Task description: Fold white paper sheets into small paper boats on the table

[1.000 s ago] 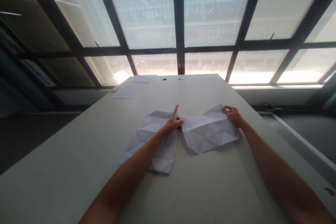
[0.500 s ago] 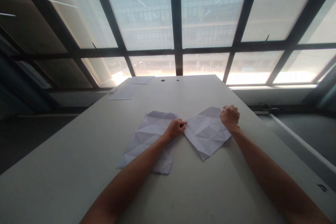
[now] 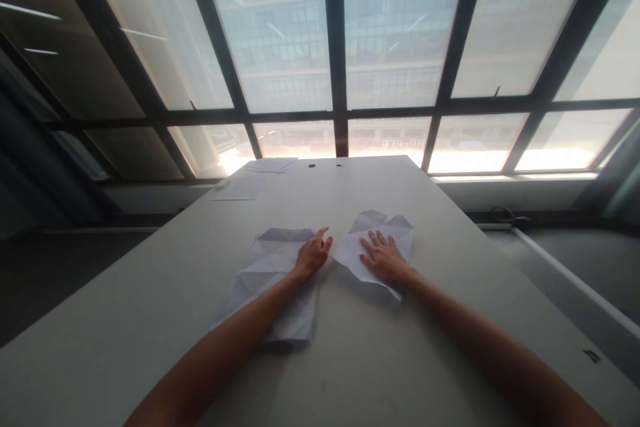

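Two creased white paper sheets lie on the white table. My right hand (image 3: 383,257) rests with spread fingers on the right sheet (image 3: 373,223), whose near corner sticks out below the wrist. At the upper right edge of the left sheet (image 3: 280,250) is my left hand (image 3: 313,252), its thumb and index finger apart and nothing seen between them. My left forearm crosses over that sheet and hides part of it. A narrow gap separates the two sheets.
Flat white papers (image 3: 237,187) lie at the far left of the table (image 3: 345,193). Two small dark spots (image 3: 312,165) show near its far edge. Large framed windows stand beyond. A small black mark (image 3: 591,355) is on the right side.
My left hand has let go of the right sheet and moved left. My right hand has opened, moved left and come down flat on the right sheet, which has shifted and turned.
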The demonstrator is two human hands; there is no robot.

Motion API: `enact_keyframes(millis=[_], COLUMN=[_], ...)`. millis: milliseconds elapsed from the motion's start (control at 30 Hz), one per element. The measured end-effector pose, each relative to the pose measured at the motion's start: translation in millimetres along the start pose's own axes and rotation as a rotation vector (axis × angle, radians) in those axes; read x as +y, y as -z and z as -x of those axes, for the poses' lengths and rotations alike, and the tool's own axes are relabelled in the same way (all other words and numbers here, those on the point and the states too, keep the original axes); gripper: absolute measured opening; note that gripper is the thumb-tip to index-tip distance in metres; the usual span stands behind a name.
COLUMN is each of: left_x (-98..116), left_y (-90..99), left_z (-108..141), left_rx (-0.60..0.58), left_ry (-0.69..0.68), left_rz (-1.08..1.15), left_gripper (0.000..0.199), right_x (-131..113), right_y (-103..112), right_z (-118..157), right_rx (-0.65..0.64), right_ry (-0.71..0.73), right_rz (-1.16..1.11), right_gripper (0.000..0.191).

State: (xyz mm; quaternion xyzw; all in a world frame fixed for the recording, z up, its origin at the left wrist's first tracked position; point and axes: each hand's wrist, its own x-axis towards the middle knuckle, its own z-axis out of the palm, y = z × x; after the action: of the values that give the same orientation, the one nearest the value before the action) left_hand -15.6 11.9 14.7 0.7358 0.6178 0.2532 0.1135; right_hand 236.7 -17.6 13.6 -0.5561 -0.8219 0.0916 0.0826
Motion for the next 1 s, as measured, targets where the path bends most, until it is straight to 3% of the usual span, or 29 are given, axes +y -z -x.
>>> enact_keyframes(millis=[133, 167, 233, 300, 400, 467, 533, 667, 833, 1000], left_x=[-9, -5, 9, 28, 46, 45, 38, 26, 28, 28], left_y=[29.8, 35.5, 38.9, 28.9, -2.7, -22.6, -34.2, -34.4, -27.0, -21.5], left_z=[-2, -5, -12, -16, -11, -5, 1, 5, 11, 19], left_rx=[-0.233, -0.269, -0.196, -0.072, -0.158, -0.214, -0.230, -0.240, -0.232, -0.211], left_ry=[-0.025, -0.034, -0.086, -0.218, -0.461, -0.467, -0.481, -0.448, -0.386, -0.381], left_rz=[-0.121, -0.166, -0.270, -0.293, -0.268, -0.288, -0.285, -0.288, -0.289, -0.266], left_gripper=[0.068, 0.065, 0.051, 0.045, 0.044, 0.046, 0.051, 0.055, 0.054, 0.050], right_x=[-5, -7, -12, -18, -23, -22, -15, 0, 2, 1], right_y=[3, 3, 3, 3, 0, -4, -9, -15, -16, -15], right_z=[17, 21, 27, 31, 32, 30, 28, 24, 26, 33], right_rx=[-0.030, -0.031, -0.005, 0.049, 0.144, 0.214, 0.276, 0.209, 0.139, 0.162], right_ry=[0.232, 0.280, 0.372, 0.464, 0.539, 0.456, 0.271, -0.039, -0.081, -0.103], right_rz=[-0.022, -0.031, -0.057, -0.100, -0.193, -0.217, -0.184, -0.075, -0.040, -0.069], right_gripper=[0.063, 0.063, 0.061, 0.058, 0.041, 0.031, 0.035, 0.053, 0.059, 0.053])
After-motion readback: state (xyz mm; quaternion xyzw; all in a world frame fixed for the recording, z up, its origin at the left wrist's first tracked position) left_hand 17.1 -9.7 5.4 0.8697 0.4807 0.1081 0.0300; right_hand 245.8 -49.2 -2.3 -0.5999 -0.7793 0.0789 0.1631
